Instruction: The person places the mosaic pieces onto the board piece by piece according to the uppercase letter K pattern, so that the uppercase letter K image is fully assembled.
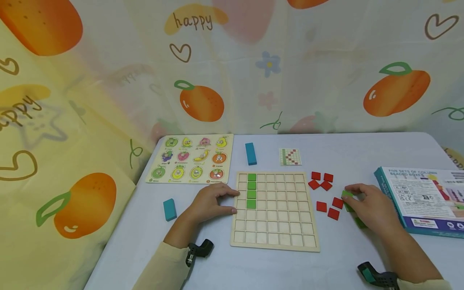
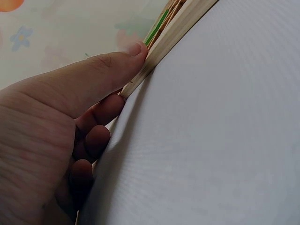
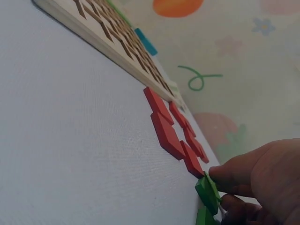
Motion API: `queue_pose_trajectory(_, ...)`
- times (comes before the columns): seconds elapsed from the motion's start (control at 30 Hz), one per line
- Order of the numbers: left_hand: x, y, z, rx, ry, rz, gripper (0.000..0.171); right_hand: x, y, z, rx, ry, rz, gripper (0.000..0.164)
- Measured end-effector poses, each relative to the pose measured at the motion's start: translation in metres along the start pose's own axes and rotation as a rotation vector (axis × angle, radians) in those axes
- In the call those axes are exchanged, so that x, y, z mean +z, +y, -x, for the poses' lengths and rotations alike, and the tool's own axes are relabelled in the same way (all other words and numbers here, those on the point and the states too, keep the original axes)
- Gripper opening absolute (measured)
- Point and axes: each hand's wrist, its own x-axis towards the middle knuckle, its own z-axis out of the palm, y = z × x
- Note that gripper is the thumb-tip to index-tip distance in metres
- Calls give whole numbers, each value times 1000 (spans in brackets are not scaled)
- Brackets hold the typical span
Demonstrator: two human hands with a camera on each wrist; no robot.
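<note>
My left hand (image 1: 206, 204) rests at the left edge of a wooden grid board (image 1: 275, 247), its thumb and fingertips touching the rim. Several green square tiles (image 1: 251, 194) fill cells one above another in the board's second column. To the right of the board, my right hand (image 1: 375, 211) pinches a green tile (image 1: 347, 195) between thumb and fingers. In the right wrist view another green tile (image 3: 204, 193) sits right against the pinched one. A further green tile (image 1: 360, 222) lies partly under the hand. Several red tiles (image 1: 321, 206) are scattered between board and right hand.
A fruit picture board (image 1: 188, 165) lies at the back left. Two blue blocks (image 1: 251, 154) stand apart, one behind the grid board, one left of my left hand. A small pattern card (image 1: 290, 157) lies behind the board. A box (image 1: 427, 201) lies at the right.
</note>
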Motion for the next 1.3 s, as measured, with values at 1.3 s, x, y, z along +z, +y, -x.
queue_pose_trajectory(1.3, -1, 2, 0, -28, -10, 0, 48, 5, -30, -6, -55, -1, -126, 24)
